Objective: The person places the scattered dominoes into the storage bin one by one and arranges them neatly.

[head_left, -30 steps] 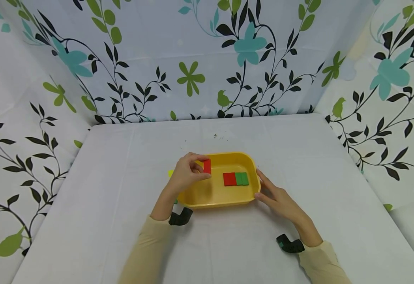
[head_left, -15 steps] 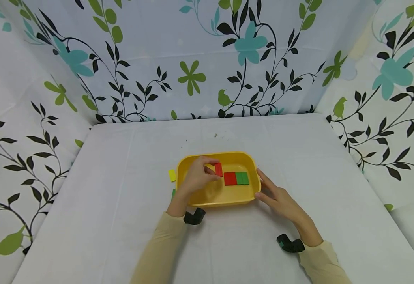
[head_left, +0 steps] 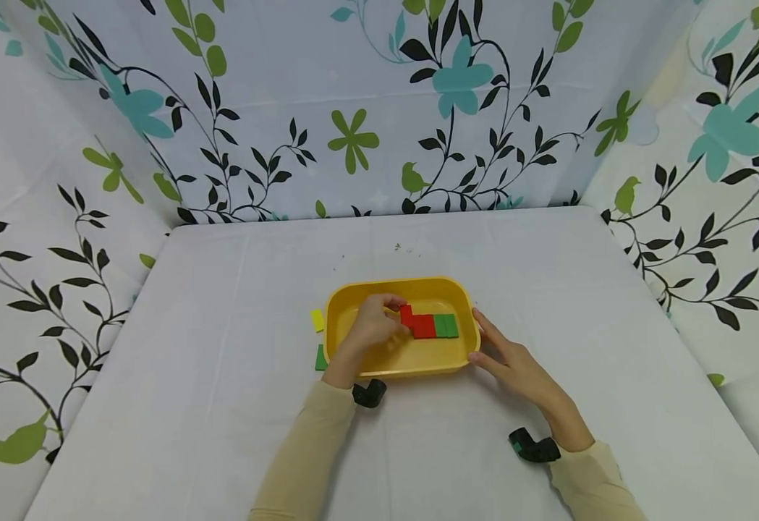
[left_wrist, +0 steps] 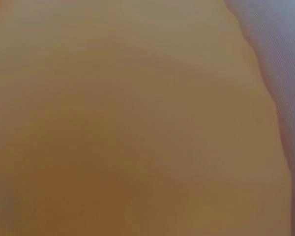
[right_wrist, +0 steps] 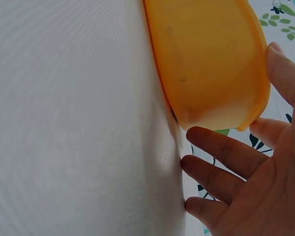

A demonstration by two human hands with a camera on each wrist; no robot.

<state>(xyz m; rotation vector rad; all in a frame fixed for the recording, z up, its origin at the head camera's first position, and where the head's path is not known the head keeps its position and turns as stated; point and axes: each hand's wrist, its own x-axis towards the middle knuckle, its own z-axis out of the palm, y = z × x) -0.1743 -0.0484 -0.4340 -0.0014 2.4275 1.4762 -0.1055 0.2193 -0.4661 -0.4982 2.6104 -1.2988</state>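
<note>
In the head view a yellow tray stands on the table. My left hand is inside it and pinches a small red tile between thumb and fingers. That tile is against the left end of a row, a little farther back than the rest. The row has a red part on the left and two green tiles on the right. My right hand steadies the tray's right end. In the right wrist view its thumb and index finger touch the tray's rim, the other fingers extended near the table.
Outside the tray's left end lie a yellow piece and a green piece on the white tablecloth. A leaf-patterned curtain closes off the back and sides. The left wrist view is filled by a blurred, close surface.
My left hand has carried the red tile rightwards and down, from above the tray's left part to the row's left end. My right hand has kept its place at the tray.
</note>
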